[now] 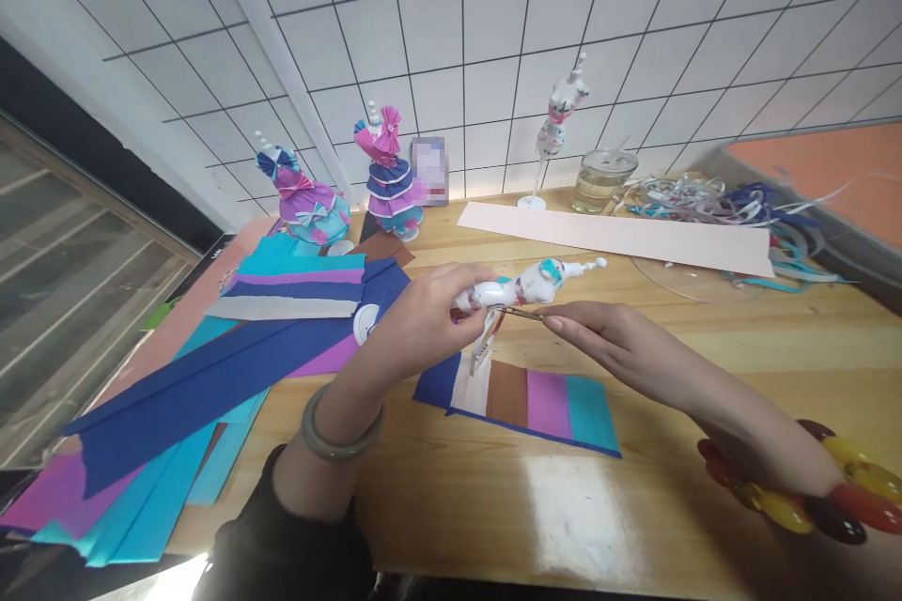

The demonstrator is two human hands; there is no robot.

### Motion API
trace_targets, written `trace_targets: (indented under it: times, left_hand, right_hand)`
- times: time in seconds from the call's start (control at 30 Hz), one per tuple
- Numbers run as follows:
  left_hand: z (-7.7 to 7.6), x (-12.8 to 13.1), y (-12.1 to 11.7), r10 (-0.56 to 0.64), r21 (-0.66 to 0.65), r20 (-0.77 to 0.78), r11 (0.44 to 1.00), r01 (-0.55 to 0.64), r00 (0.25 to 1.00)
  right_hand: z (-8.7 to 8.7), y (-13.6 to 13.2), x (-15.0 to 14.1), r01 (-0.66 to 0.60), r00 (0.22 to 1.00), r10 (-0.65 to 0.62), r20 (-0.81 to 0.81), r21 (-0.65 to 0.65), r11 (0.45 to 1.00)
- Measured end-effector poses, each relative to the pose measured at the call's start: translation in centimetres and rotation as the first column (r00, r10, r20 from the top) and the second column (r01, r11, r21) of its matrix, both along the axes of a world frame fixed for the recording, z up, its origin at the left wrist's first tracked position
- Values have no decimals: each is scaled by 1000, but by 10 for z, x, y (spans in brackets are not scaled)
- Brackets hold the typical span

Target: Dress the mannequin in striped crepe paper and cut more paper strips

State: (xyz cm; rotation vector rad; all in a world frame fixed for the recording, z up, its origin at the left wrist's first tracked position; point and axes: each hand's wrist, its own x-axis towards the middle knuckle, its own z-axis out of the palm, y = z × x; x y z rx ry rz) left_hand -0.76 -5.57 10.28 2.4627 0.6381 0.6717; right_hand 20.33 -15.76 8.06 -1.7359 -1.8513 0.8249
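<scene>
Facing a wide, white tiled wall with thin black lines [423, 28] and working over a broad, glossy, pale wooden table [669, 498]. Using the space to the right of a large, layered heap of navy, turquoise and purple crepe-like strips [204, 371] and in front of a long, flat, pale-pink strip [620, 239]. Reaching in just behind a flat, banded strip of blue, cream, brown, purple and turquoise [550, 404].

Curling the left hand [423, 315] around the lower part of a small, white, torso-shaped mannequin with a turquoise patch [536, 289], tilting it nearly level above the table and pointing its neck rightward. Pinching, with the right hand [606, 333], a slim, dark metal tool, possibly tweezers [525, 313], and holding its tips just beside the left thumb. Letting narrow, pale, ribbon-like strips [482, 355] dangle beneath.

Apparently doing close detail work at the lower torso. Probably calling next for a steady left grip and a small, careful adjustment of the tips, without snagging the dangling strips.
</scene>
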Motion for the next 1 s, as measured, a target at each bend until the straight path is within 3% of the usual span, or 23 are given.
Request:
trace_targets:
  times: [0.23, 0.53, 1.0]
  left_hand:
    - [2, 1, 0, 0, -9, -21, 1000, 0, 1000]
    - [2, 1, -2, 4, 1, -64, 1000, -4, 998]
    - [2, 3, -3, -3, 22, -90, 1000, 5, 996]
  right_hand:
    - [0, 5, 1, 5, 1000, -3, -28, 47, 999]
    - [6, 11, -2, -41, 989, 40, 140, 7, 999]
    - [5, 14, -5, -47, 977, 42, 210, 17, 999]
